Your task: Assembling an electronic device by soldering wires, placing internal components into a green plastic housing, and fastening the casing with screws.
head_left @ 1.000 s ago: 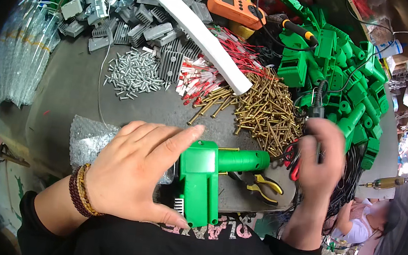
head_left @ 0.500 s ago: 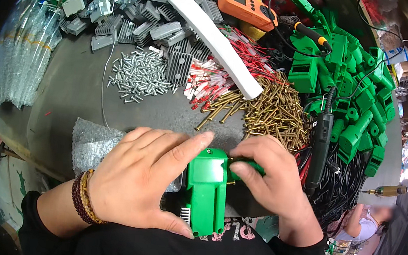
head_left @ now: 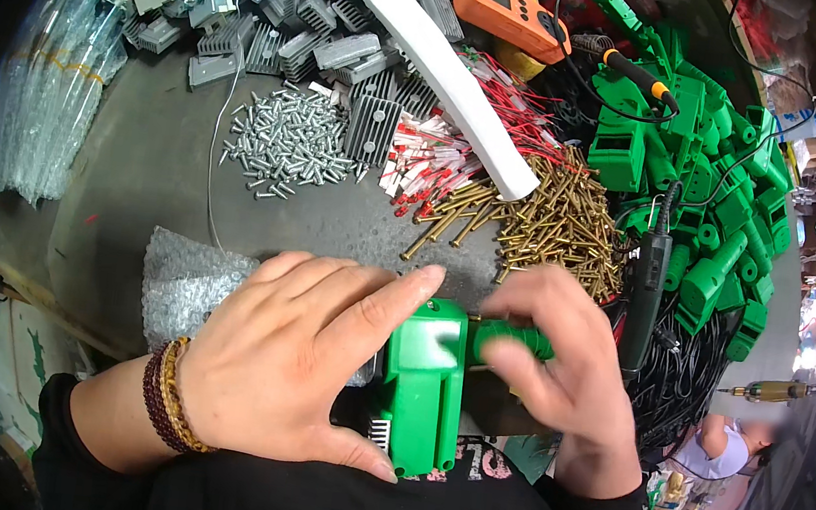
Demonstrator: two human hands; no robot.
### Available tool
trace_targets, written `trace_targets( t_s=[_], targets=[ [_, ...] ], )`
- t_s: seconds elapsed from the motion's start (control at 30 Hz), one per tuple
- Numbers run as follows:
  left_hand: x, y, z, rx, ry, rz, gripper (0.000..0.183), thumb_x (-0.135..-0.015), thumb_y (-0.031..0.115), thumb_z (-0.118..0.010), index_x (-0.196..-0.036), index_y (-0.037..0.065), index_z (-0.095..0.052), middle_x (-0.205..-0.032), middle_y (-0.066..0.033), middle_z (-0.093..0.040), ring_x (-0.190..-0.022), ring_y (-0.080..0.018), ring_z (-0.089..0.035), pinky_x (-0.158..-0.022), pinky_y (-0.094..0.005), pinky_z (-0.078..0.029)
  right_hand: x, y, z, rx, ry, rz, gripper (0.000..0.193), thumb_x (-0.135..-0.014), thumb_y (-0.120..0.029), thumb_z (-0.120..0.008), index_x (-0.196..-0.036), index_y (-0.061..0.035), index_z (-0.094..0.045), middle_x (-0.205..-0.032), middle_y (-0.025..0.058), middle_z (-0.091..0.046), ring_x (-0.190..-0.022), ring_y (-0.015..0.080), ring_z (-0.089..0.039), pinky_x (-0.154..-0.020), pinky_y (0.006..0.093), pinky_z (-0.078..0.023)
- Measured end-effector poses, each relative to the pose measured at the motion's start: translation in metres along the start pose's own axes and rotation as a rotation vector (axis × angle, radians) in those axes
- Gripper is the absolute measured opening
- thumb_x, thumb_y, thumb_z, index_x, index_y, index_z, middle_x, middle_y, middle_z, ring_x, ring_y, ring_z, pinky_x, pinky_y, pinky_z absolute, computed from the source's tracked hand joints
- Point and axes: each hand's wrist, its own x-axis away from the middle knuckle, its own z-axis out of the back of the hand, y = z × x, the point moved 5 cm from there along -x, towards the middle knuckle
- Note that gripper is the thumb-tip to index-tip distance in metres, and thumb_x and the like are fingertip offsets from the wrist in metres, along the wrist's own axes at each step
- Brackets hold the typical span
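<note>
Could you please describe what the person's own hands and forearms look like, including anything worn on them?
Both hands are bare, with no gloves. The left hand has two beaded bracelets at the wrist, one dark maroon and one amber-brown. Its forearm runs into a black sleeve pushed up toward the elbow. The right hand shows no rings, watch or bracelet; its wrist meets black clothing.

Left half of the green plastic housing [head_left: 423,388] covered by the left hand [head_left: 285,362]. Its cylindrical end [head_left: 514,340] mostly wrapped by the right hand's fingers [head_left: 556,373]. Bubble wrap [head_left: 186,280] partly under the left hand. Lower counter [head_left: 145,175] edge lost behind the forearms. Far-right person [head_left: 733,448] blurred, cut by the dark rim.
</note>
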Motion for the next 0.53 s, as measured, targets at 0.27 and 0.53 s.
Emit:
trace_targets(
  t_s=[0.27,0.53],
  targets=[
    [0.002,-0.002,-0.002,0.012,0.026,0.034,0.122,-0.063,0.075,-0.076,-0.147,-0.007,-0.041,-0.115,-0.0178,-0.063,-0.104,-0.0343,-0.061,-0.094,-0.0434,-0.044,-0.025,0.025,-0.03,0.139,-0.072,-0.243,0.047,-0.099,-0.041,-0.062,-0.069,-0.004,-0.06,-0.063,0.0146,-0.058,-0.061,0.0389,-0.06,-0.057,0.0475,-0.048],
    [0.004,-0.005,-0.006,-0.042,0.024,0.027,0.123,-0.069,0.083,-0.062,-0.148,-0.008,-0.038,-0.103,-0.0155,-0.062,-0.097,-0.0312,-0.06,-0.093,-0.0426,-0.043,-0.023,0.026,-0.022,-0.073,-0.102,-0.197,0.038,-0.1,-0.032,-0.064,-0.075,-0.0032,-0.062,-0.064,0.0143,-0.057,-0.06,0.0337,-0.059,-0.057,0.0438,-0.047]
  ],
)
